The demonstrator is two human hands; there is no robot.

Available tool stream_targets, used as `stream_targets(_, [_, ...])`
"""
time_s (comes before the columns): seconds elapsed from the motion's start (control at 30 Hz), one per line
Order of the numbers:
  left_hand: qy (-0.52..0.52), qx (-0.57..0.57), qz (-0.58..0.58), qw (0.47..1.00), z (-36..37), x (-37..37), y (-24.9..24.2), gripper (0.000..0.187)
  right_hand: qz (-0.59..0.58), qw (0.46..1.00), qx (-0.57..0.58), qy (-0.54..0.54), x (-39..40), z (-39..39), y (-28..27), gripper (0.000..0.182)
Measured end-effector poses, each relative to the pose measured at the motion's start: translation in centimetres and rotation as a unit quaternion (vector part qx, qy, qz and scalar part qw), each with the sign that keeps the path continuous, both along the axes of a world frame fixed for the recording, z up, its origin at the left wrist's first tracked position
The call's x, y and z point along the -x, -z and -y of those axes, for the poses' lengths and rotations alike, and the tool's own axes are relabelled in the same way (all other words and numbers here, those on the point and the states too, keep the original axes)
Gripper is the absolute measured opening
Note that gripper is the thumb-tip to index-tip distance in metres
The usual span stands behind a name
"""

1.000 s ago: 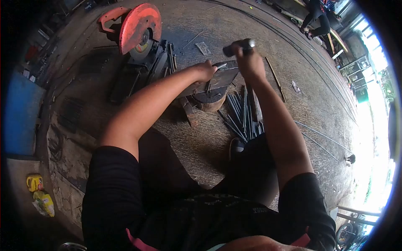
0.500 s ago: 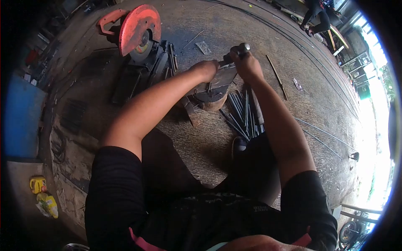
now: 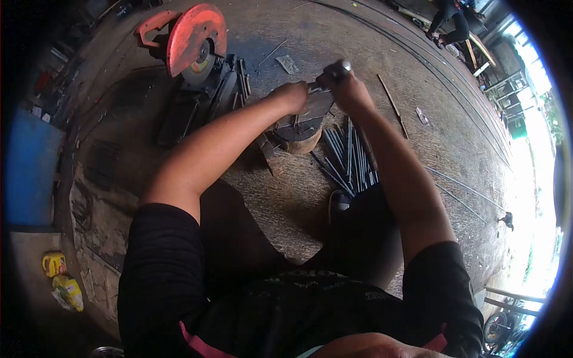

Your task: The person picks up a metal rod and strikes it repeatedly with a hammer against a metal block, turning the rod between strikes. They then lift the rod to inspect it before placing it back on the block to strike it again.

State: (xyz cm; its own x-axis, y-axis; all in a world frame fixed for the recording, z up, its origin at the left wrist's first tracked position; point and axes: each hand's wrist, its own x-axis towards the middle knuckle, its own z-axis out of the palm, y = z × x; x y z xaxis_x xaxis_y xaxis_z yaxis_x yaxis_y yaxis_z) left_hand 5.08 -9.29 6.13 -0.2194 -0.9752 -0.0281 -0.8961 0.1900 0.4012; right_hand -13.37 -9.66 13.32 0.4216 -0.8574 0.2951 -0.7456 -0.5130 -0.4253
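My right hand (image 3: 353, 95) is closed round a hammer, gripping it close under its dark head (image 3: 340, 68), whose round metal face catches the light. Its handle runs back along my forearm, mostly hidden. To the left, my left hand (image 3: 291, 97) is closed on a grey metal piece (image 3: 315, 88) that sticks out towards the hammer head. Both hands are over a dark metal plate (image 3: 320, 105) on a round wooden block (image 3: 301, 142). Several cut metal rods (image 3: 347, 158) lie bundled on the floor right of the block.
A red cut-off saw (image 3: 197, 45) stands at the upper left. Long rods (image 3: 462, 191) lie on the floor at right, and a thin stick (image 3: 393, 107) lies beyond my right arm. Another person (image 3: 450, 24) is at the far upper right. Yellow containers (image 3: 59, 277) sit at lower left.
The hammer head has tipped slightly, and my right hand has shifted a little left and down. My left hand stays closed near the plate. The whole view has moved slightly.
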Motion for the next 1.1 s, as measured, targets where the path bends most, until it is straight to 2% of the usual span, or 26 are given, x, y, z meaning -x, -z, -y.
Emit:
stream_targets(0.03, [0.016, 0.001, 0.027, 1.0, 0.8, 0.0, 0.0, 0.038, 0.069, 0.984, -0.113, 0.121, -0.1, 1.2, 1.5, 0.052])
stream_targets(0.07, [0.013, -0.029, 0.056, 0.998, 0.3, 0.2, -1.0, 0.039, 0.065, 0.98, -0.133, 0.129, 0.1, 1.9, 1.9, 0.055])
stream_targets(0.13, [-0.008, -0.026, 0.041, 0.999, -0.2, 0.5, -1.9, 0.039, 0.059, 0.977, -0.154, 0.134, 0.3, 1.4, 0.5, 0.059])
stream_targets(0.2, [-0.06, -0.065, 0.023, 0.996, -1.2, 1.2, -3.6, 0.033, 0.122, 0.984, -0.087, 0.094, 0.9, 0.4, -1.8, 0.055])
stream_targets(0.27, [-0.038, -0.037, 0.017, 0.998, -0.5, 0.6, -2.5, 0.035, 0.209, 0.966, 0.03, 0.147, 0.4, -0.8, -5.1, 0.045])
stream_targets(0.3, [-0.018, -0.012, 0.009, 1.0, -0.4, 0.4, -1.7, 0.038, 0.295, 0.945, 0.126, 0.059, 0.6, -0.5, -6.2, 0.037])
stream_targets(0.33, [-0.021, -0.016, 0.006, 1.0, -0.7, 0.4, -2.1, 0.038, 0.316, 0.934, 0.147, 0.081, 0.4, -0.3, -7.7, 0.03])
stream_targets(0.37, [-0.032, -0.032, -0.001, 0.999, -0.9, 0.6, -2.5, 0.039, 0.339, 0.918, 0.199, 0.058, 0.4, -0.4, -9.1, 0.029])
stream_targets(0.43, [-0.041, -0.049, -0.006, 0.998, -1.1, 0.7, -3.0, 0.04, 0.34, 0.914, 0.213, 0.063, 0.4, -1.1, -10.0, 0.029])
stream_targets(0.5, [-0.054, -0.042, -0.025, 0.997, -1.4, 0.8, -3.2, 0.037, 0.319, 0.929, 0.179, 0.049, -0.1, -0.7, -7.4, 0.027])
stream_targets(0.53, [-0.052, -0.044, -0.025, 0.997, -1.0, 0.5, -1.8, 0.037, 0.237, 0.956, 0.17, 0.025, -0.2, -0.2, -5.2, 0.029])
stream_targets(0.57, [0.021, -0.014, 0.058, 0.998, 0.2, -0.1, 0.4, 0.038, 0.12, 0.987, -0.032, 0.106, -0.7, -0.5, -3.4, 0.043])
stream_targets(0.6, [0.093, 0.021, 0.141, 0.985, 1.3, -0.2, 1.0, 0.039, 0.087, 0.984, -0.084, 0.13, -0.6, 0.0, -1.2, 0.055])
stream_targets(0.63, [0.097, 0.031, 0.147, 0.984, 1.5, 0.1, 0.1, 0.039, 0.058, 0.977, -0.132, 0.154, -0.6, 0.9, 0.6, 0.066])
stream_targets(0.7, [-0.001, -0.04, 0.049, 0.998, 0.5, 0.6, -0.6, 0.042, 0.091, 0.981, -0.13, 0.115, 0.1, 1.8, 0.9, 0.063])
stream_targets(0.8, [0.011, -0.036, 0.028, 0.999, 1.0, 0.0, -0.3, 0.044, 0.113, 0.98, -0.138, 0.089, 0.7, 1.3, -1.4, 0.06])
stream_targets(0.87, [0.009, -0.027, 0.002, 1.0, 0.8, -0.1, -0.9, 0.045, 0.178, 0.974, -0.009, 0.14, 0.4, -0.5, -5.9, 0.049])
stream_targets(0.9, [-0.034, -0.12, -0.049, 0.991, -0.1, 0.1, -3.3, 0.045, 0.289, 0.954, 0.073, 0.027, 0.3, -1.4, -7.9, 0.037])
stream_targets(0.93, [-0.077, -0.212, -0.099, 0.969, -0.8, 0.1, -4.4, 0.047, 0.326, 0.937, 0.122, 0.031, 0.2, -1.3, -9.3, 0.029])
stream_targets(0.97, [-0.081, -0.214, -0.1, 0.968, -0.7, -0.2, -4.0, 0.047, 0.404, 0.901, 0.159, 0.0, -0.3, -2.3, -11.0, 0.028])
stream_targets(1.03, [-0.106, -0.246, -0.184, 0.946, -0.2, -0.5, -3.4, 0.046, 0.388, 0.908, 0.151, 0.049, -0.7, -3.9, -12.5, 0.025])
stream_targets(1.1, [-0.109, -0.248, -0.207, 0.94, -0.4, -0.6, -3.4, 0.046, 0.316, 0.923, 0.219, 0.03, -0.2, -1.2, -9.0, 0.027])
